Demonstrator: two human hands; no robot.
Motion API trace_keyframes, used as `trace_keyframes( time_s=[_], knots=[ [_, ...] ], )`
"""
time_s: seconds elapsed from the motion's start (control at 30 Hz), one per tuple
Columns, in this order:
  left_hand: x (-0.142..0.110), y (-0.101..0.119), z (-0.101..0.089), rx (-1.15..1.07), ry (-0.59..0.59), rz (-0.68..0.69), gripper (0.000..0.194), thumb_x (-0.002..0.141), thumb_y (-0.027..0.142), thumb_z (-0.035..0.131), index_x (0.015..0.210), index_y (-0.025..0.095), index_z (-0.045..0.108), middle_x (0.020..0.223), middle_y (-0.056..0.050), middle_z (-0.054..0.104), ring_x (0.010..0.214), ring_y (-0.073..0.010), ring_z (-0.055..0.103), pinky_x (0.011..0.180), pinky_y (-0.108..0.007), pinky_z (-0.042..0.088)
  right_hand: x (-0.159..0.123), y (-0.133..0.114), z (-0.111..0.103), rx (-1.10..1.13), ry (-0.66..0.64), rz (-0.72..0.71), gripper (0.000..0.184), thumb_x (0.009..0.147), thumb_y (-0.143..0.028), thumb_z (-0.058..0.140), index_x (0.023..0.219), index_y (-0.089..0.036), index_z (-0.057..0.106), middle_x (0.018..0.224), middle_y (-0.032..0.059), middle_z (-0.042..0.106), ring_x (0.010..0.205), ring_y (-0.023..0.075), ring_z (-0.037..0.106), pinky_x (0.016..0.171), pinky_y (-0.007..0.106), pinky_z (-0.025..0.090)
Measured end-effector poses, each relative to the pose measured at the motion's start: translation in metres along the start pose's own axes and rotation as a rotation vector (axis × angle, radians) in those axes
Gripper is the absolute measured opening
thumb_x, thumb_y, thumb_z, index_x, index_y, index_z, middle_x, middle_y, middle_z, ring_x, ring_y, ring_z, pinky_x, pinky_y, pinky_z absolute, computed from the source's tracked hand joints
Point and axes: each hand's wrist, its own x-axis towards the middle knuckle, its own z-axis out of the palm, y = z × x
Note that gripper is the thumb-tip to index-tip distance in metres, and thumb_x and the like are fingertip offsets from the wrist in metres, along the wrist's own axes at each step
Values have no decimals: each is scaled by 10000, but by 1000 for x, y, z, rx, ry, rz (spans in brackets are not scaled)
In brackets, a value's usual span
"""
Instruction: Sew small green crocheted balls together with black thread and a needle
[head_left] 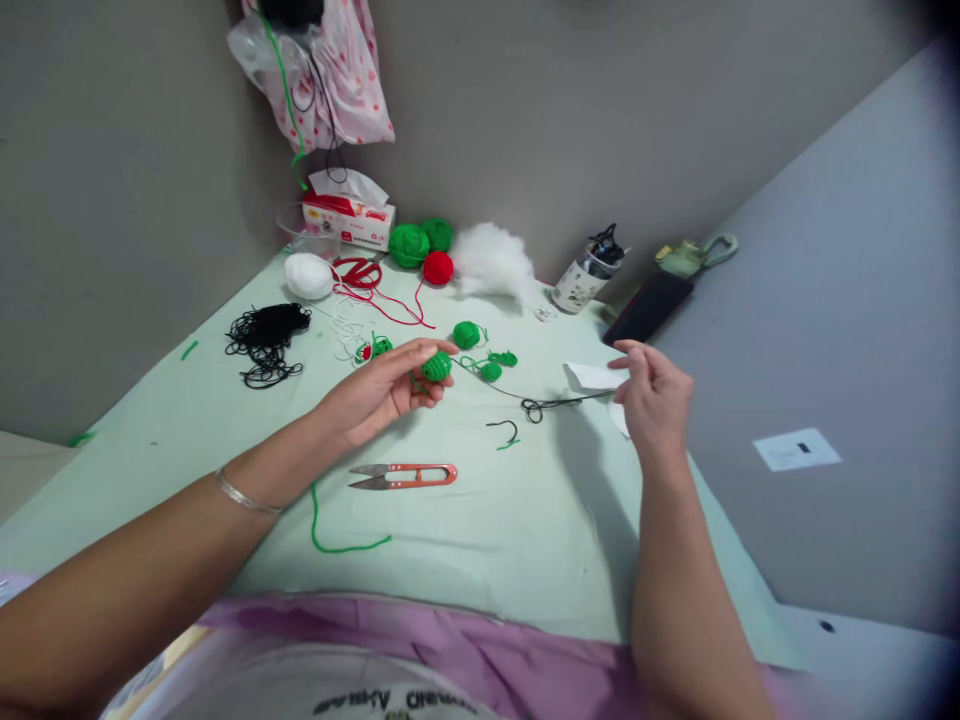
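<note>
My left hand is curled round a small green crocheted ball just above the pale green table. A dark thread runs from the ball across to my right hand, whose fingers are pinched on its far end. Orange thread snips lie flat below my left hand. Other small green crocheted pieces rest just beyond the ball.
Green yarn balls, a red one, white stuffing, a white ball, tangled black yarn and a tissue box lie at the back. A printed cup, a dark phone and white paper are right.
</note>
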Motion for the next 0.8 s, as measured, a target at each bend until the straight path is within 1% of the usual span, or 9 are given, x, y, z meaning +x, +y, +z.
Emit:
trace_keyframes(
  time_s=[0.1,0.23,0.3,0.37,0.43,0.53,0.63,0.7,0.8],
  knots=[
    [1,9,-3,-46,38,61,146,919,246,635,980,141,716,818,-35,682,651,-87,617,616,-165,537,-36,-40,20,103,-300,-132,320,985,-410,505,868,-185,700,626,-17,565,521,105,427,515,236,329],
    [2,15,-5,-83,95,79,125,922,213,626,961,139,719,825,-41,701,651,-85,628,619,-157,544,-108,-88,59,217,-1110,-296,297,953,-478,593,1050,-218,697,791,0,691,641,122,564,618,233,404],
    [2,16,-5,-97,108,67,139,931,204,610,980,137,721,823,-45,706,650,-88,637,619,-159,553,-137,-97,75,85,-1256,-483,359,912,-487,652,1136,-207,659,853,24,706,706,146,587,637,246,393],
    [2,17,-6,-105,115,53,152,931,204,608,1000,132,722,822,-51,707,647,-91,642,619,-160,561,-150,-98,84,-50,-1332,-659,180,962,-350,587,1004,-196,669,803,21,690,673,140,555,597,253,342],
    [1,19,-6,-113,118,52,157,930,202,611,1012,127,721,823,-56,704,648,-91,644,623,-160,567,-144,-95,83,-63,-1367,-682,142,959,-231,536,909,-196,664,769,4,670,646,120,525,594,248,327],
    [0,22,-7,-116,107,76,171,942,201,595,1030,119,716,832,-55,693,663,-91,644,621,-159,568,-110,-89,62,125,-1307,-396,117,937,-245,574,926,-203,683,726,-24,630,604,90,476,599,219,348],
    [-1,23,-7,-119,92,101,185,955,202,572,1034,113,714,852,-61,686,693,-95,647,647,-165,575,-63,-75,29,260,-1011,-48,197,897,-373,656,839,-186,680,589,-37,509,541,95,380,516,233,288],
    [-1,22,-6,-122,92,97,184,956,201,571,1024,114,717,851,-64,687,699,-95,648,661,-166,578,-36,-59,7,304,-716,25,205,853,-385,703,794,-191,675,562,-43,437,535,98,336,503,246,252],
    [-1,21,-6,-120,91,74,169,947,209,591,1012,125,723,856,-65,693,680,-92,645,637,-158,573,-7,-31,-18,285,-491,99,214,801,-388,746,794,-183,684,565,-46,390,520,90,276,482,251,197]
  ],
)
